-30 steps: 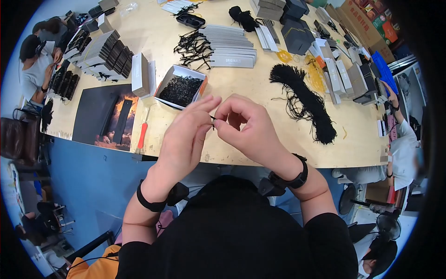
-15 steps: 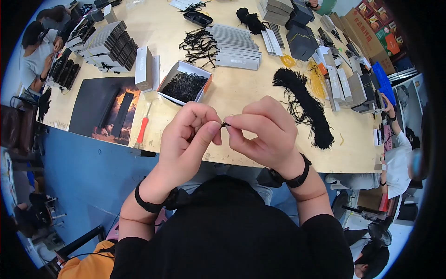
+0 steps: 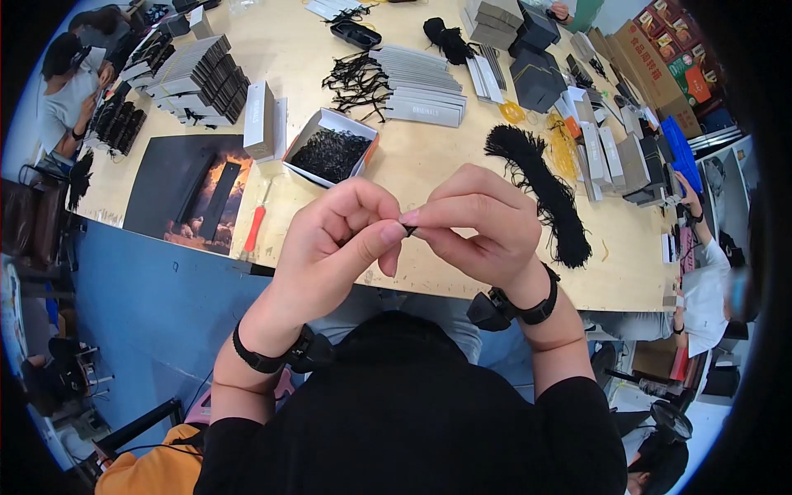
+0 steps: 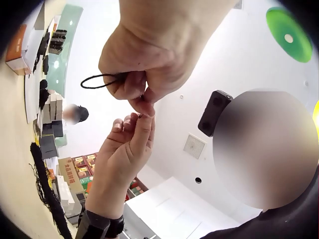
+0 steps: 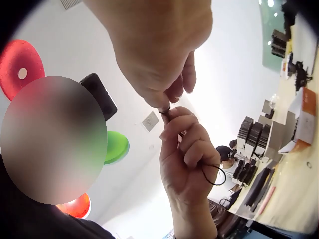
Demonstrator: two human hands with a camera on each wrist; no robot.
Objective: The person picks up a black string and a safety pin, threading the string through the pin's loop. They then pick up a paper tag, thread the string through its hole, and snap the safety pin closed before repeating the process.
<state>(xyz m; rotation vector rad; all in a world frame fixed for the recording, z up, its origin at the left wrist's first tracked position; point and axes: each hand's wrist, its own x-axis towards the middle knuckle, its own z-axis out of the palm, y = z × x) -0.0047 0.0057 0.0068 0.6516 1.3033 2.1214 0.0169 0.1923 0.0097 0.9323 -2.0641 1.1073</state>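
Note:
A thin black cord [image 3: 408, 231] is pinched between both hands, fingertips meeting in front of the chest above the table edge. My left hand [image 3: 334, 235] holds it between thumb and index finger, the other fingers curled. From its palm side sticks out a loop of the cord [image 4: 97, 82], which also shows as a cord loop [image 5: 215, 175] in the right wrist view. My right hand [image 3: 487, 223] pinches the cord's short end with thumb and forefinger. The fingertips hide most of the pinched part. Just beyond the hands stands a white box [image 3: 373, 154] of small black pieces.
A thick bundle of black cords [image 3: 549, 198] lies to the right. Grey strips with black cords [image 3: 425, 107] are fanned out at the back. To the left are a red-handled tool [image 3: 256, 227], a dark printed sheet [image 3: 161, 181] and stacked boxes [image 3: 198, 82]. Other people sit around the table [image 3: 610, 272].
The left hand's raised, straighter fingers have curled in, and its thumb has come onto the cord. The right hand has turned over and shifted right, still pinching the cord.

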